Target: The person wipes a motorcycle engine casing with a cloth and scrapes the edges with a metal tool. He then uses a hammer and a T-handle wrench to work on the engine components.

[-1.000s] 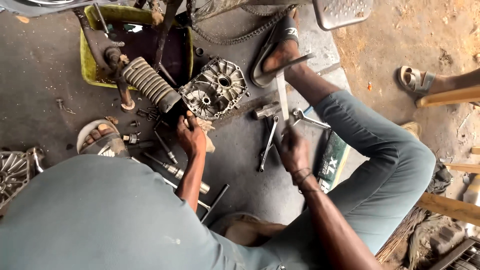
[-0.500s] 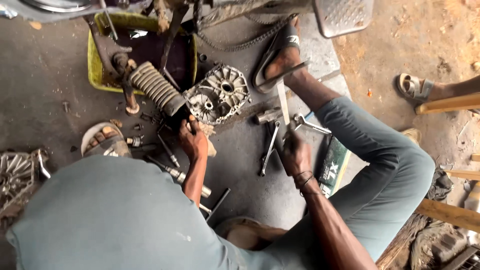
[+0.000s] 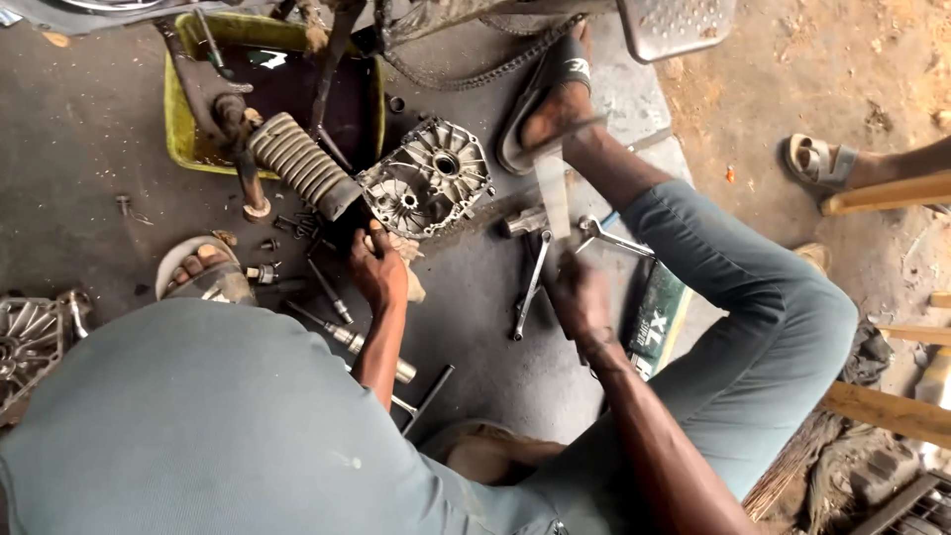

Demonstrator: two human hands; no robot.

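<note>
I see left hand (image 3: 378, 272), fingers curled on the ribbed cast-metal engine cover (image 3: 428, 178); right hand (image 3: 580, 297) grips a flat steel blade (image 3: 553, 193). Gritty concrete floor (image 3: 79, 129).

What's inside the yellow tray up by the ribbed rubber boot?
The yellow tray holds dark liquid, likely oil, with a glint of reflection. Metal rods and a lever pass over it, and the ribbed rubber boot overlaps its lower edge. Anything beneath the liquid cannot be seen.

- yellow-green tray (image 3: 178, 149) sitting up at 11 o'clock, dark inside
- ribbed rubber boot (image 3: 297, 163) tilted just below its edge
- loose chain (image 3: 466, 74) draped at 12
- sandalled foot (image 3: 822, 163) out at 2 o'clock
- finned metal cover (image 3: 30, 342) at 9
- green carton (image 3: 659, 317) lying right of centre
</note>
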